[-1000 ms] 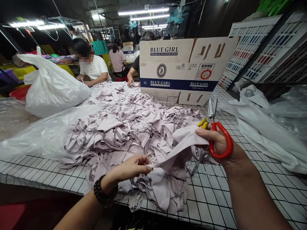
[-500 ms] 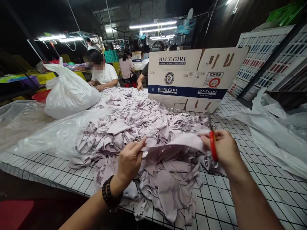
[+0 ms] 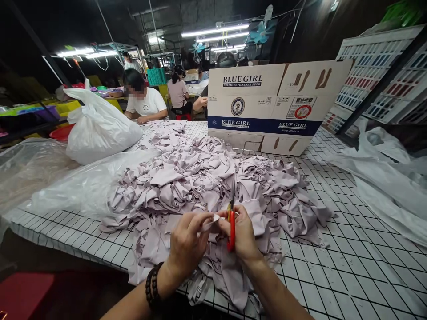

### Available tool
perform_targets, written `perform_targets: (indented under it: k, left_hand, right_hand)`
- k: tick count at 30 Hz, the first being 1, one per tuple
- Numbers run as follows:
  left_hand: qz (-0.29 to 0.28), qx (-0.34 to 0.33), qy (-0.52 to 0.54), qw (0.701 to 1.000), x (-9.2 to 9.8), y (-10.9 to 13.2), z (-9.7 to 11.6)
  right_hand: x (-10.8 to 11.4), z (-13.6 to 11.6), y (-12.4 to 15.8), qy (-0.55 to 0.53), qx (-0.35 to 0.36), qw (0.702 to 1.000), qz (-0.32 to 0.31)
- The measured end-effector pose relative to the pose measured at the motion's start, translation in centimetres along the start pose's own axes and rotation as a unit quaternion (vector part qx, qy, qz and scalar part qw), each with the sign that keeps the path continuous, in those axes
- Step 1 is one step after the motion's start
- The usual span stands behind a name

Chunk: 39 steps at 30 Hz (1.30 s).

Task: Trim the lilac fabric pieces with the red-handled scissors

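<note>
A big heap of pale lilac fabric pieces [image 3: 207, 178] covers the white gridded table [image 3: 333, 266]. My left hand [image 3: 188, 242], with a dark bead bracelet on the wrist, pinches the end of one lilac fabric piece [image 3: 211, 223]. My right hand [image 3: 243, 233] is closed round red-handled scissors [image 3: 231, 226] and also touches that piece. The two hands meet close together over the heap's near edge. The scissor blades point up and are mostly hidden by fingers.
A Blue Girl cardboard box [image 3: 267, 106] stands at the back of the table. A full white plastic bag [image 3: 98, 126] and clear plastic sheeting [image 3: 60, 186] lie left; more plastic bags [image 3: 383, 173] lie right. Other people [image 3: 143, 100] sit at the far end.
My right hand with the scissors has come in from the right to meet my left hand. The stretched fabric piece is now bunched between both hands, nearer my body.
</note>
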<state>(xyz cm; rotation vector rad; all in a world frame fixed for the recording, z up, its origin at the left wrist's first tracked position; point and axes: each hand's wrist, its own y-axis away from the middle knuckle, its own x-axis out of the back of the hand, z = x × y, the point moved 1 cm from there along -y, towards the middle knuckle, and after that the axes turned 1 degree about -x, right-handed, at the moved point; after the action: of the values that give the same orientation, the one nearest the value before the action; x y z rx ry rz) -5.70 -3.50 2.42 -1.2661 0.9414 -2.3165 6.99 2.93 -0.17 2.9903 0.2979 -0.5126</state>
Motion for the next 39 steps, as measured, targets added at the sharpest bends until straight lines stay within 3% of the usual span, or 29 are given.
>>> perform_targets:
  k: [2,4,7,9,11,15,20,23,32,34,35,39]
  left_hand:
    - [-0.034,-0.031,0.049,0.998,1.2,1.0,0.7]
    - [-0.090,-0.019,0.118,0.989,2.0,2.0,1.3]
    - [-0.113,0.156,0.224,0.955,1.7,2.5,1.2]
    - [-0.129,0.287,0.299,0.901,0.5,2.4,0.7]
    - [-0.139,0.358,0.354,0.853,-1.0,2.1,0.2]
    - [-0.127,0.390,0.384,0.827,-2.7,1.3,-0.6]
    - [-0.217,0.407,0.446,0.767,-2.3,0.6,-0.8]
    - [-0.242,0.428,0.470,0.733,-2.2,0.4,-0.7]
    - [-0.231,0.499,0.504,0.666,-2.2,1.6,-0.7]
    - [-0.229,0.491,0.506,0.671,-2.0,1.8,-0.6]
    - [-0.215,0.476,0.496,0.693,-1.9,1.8,-0.5]
    - [-0.100,0.351,0.384,0.848,-1.1,1.2,-0.4]
  right_hand:
    - [0.3,0.1,-0.4,-0.007,0.029,0.999,0.014]
    - [0.5,0.0,-0.4,-0.006,0.054,0.998,0.014]
    - [0.6,-0.1,0.0,0.003,0.076,0.997,-0.007]
    - [0.6,0.0,0.3,0.014,0.083,0.996,-0.023]
    - [0.7,0.1,0.6,0.032,0.089,0.995,-0.039]
    - [1.5,0.3,1.1,0.077,0.097,0.990,-0.064]
    - [2.3,0.2,1.6,0.142,0.097,0.982,-0.081]
    - [2.6,0.2,1.8,0.171,0.091,0.978,-0.084]
    - [2.8,0.9,1.5,0.125,0.060,0.985,-0.100]
    - [2.6,1.1,1.4,0.101,0.054,0.988,-0.103]
    - [2.5,1.2,1.3,0.091,0.053,0.990,-0.099]
    - [2.1,1.4,1.2,0.063,0.044,0.994,-0.077]
